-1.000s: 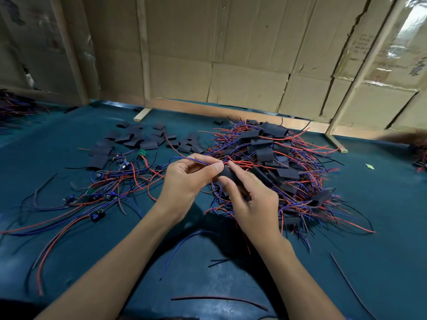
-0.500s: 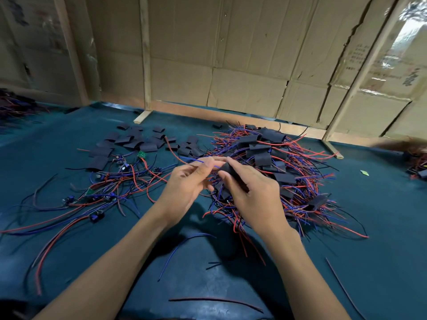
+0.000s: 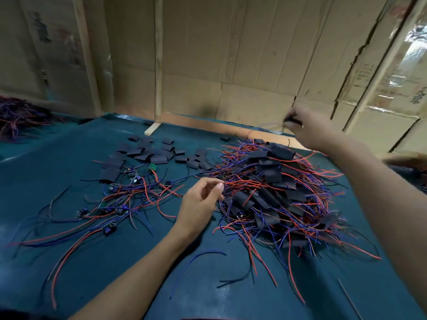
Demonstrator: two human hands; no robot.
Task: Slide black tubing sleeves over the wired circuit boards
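Your desk [image 3: 57, 158] has a dark teal top. Right of centre lies a heap of sleeved boards [image 3: 272, 192] tangled in red and blue wires. Loose black sleeves [image 3: 147, 153] lie flat at upper centre, bare wired boards [image 3: 120, 204] spread on the left, and stray wires [image 3: 196, 262] sit near the bottom edge.

Print on the cardboard wall [image 3: 365, 72] is too blurred to read

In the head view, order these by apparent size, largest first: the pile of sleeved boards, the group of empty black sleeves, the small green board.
1. Pile of sleeved boards
2. Group of empty black sleeves, though farther away
3. Small green board
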